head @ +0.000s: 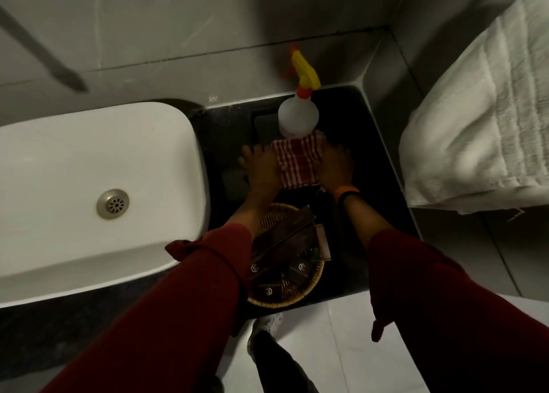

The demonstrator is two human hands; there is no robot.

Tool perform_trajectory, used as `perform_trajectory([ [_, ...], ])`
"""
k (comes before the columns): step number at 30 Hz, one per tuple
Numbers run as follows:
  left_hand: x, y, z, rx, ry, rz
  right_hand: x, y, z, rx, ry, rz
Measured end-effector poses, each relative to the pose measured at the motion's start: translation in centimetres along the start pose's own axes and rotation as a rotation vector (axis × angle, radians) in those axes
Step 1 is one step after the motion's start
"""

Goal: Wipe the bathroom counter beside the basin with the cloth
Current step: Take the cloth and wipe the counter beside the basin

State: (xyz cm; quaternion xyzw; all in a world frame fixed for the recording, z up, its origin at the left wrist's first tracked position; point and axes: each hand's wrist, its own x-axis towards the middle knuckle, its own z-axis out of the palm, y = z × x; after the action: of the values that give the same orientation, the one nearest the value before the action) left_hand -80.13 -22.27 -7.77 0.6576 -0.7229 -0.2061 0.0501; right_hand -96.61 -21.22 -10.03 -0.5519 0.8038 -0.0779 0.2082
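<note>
Red-striped cloth (298, 163) pressed flat by both hands' grip — left hand (261, 167), right hand (335, 167), black counter (377, 167).

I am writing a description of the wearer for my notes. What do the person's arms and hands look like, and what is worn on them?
Both arms wear long dark red sleeves, pushed up so the forearms are bare. The left hand is bare, with no ring or band visible. The right hand is bare too, but its wrist carries an orange band beside a black band. No gloves are worn.
</note>
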Motion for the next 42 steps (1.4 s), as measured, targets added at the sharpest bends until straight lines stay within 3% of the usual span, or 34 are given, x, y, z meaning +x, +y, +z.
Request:
perform_trajectory([
  [3, 0.3, 0.3, -0.2, -0.003, -0.016, -0.026, 0.3, 0.0, -0.2, 0.064, 0.024, -0.010],
  [6, -0.8, 0.3, -0.8, -0.061, -0.002, 0.022, -0.5, -0.4, -1.3, 0.286, 0.041, -0.001],
  [12, -4.6, -2.2, -5.2, -0.812, 0.132, 0.002, -5.7, -4.7, -5.5, 0.861, 0.049, 0.154],
  [14, -6.2, -3.4, -7.8, -0.969, 0.151, -0.037, -7.6, -7.1, -6.1, 0.993, 0.013, 0.167],
  [17, -8.9, -6.0, -11.9, -1.121, 0.214, 0.064, -10.6, -11.8, -6.4, 1.067, 0.053, 0.111],
  [23, -15.2, -19.0, -18.9, -1.050, 0.290, 0.043, -19.0, -22.7, -3.2, 1.033, 0.006, -0.090],
  [33, -30.7, -50.7, -26.5, -0.846, 0.356, -0.096, -36.7, -45.4, 12.2, 1.100, -0.188, -0.247],
  [37, -34.0, -60.1, -26.1, -0.782, 0.251, -0.146, -42.1, -51.1, 18.1, 1.056, -0.137, -0.349],
  [42, -35.2, -64.9, -24.1, -0.807, 0.165, -0.164, -44.7, -53.1, 24.3, 0.906, -0.092, -0.175],
])
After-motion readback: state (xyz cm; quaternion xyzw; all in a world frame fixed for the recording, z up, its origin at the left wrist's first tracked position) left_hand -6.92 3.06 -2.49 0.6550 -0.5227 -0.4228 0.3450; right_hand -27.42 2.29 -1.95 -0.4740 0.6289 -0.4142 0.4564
